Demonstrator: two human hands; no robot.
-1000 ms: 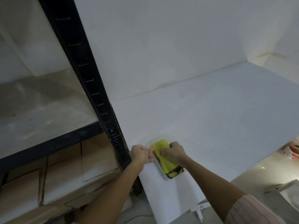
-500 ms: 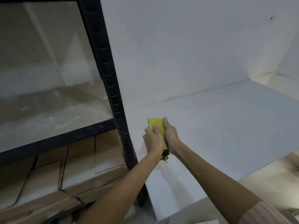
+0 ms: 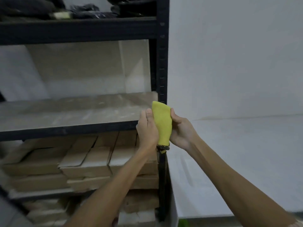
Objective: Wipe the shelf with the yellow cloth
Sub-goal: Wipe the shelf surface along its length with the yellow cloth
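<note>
Both arms reach forward and up, the hands meeting in front of the black upright post. The left hand and right hand pinch the folded yellow cloth between them, upright in the air, just beside the dusty shelf, above stacked cardboard boxes.

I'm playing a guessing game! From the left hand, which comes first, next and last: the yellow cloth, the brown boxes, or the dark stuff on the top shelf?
1. Yellow cloth: held by the left hand, pinched against the right hand.
2. Brown boxes: on the shelf just below and to the left.
3. Dark stuff: highest up, on the top shelf, far above the hand.
</note>
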